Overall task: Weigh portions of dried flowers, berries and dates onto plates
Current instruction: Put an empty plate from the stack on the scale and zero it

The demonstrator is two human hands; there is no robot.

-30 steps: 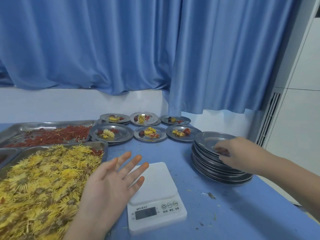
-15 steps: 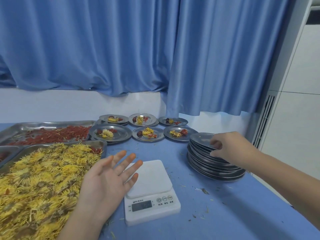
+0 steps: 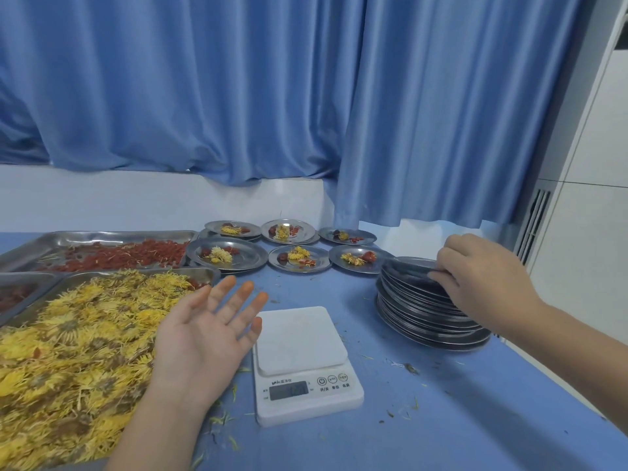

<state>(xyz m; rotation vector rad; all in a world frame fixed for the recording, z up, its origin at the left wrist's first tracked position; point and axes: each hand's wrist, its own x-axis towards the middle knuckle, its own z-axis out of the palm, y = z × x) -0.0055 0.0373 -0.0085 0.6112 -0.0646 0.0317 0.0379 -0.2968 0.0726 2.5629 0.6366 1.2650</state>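
Note:
A white digital scale (image 3: 302,362) sits bare on the blue table in front of me. My left hand (image 3: 207,338) hovers palm up with straight fingers just left of the scale, holding nothing. At the right stands a stack of empty steel plates (image 3: 424,314). My right hand (image 3: 482,280) grips the rim of the top plate (image 3: 407,266), which is tilted up off the stack. A steel tray of yellow dried flowers (image 3: 78,334) lies at the left, with a tray of red berries (image 3: 112,256) behind it.
Several filled plates (image 3: 299,260) with flowers, berries and dates stand in two rows at the back. A third tray with dark red fruit (image 3: 13,294) shows at the far left edge. Blue curtains hang behind; the table's right edge runs near the plate stack.
My right hand has closed on the top plate's rim and tilted it up off the stack. My left hand has stayed spread beside the scale.

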